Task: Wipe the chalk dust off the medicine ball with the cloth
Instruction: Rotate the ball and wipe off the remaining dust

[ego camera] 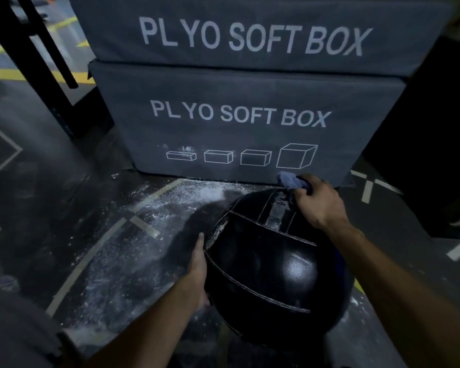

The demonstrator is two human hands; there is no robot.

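Medicine ball (271, 264) black, one, on floor (112, 261) before two stacked plyo boxes (239, 123) | left hand (198, 266) flat, fingers straight against ball's left side | right hand (320, 201) reaches over the top, clutching one bunched blue cloth (290, 181) on far edge | chalk dust (170, 205) scattered on floor

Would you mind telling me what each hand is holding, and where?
Right hand grips the bunched cloth atop the medicine ball; left hand presses flat on the ball's left side.
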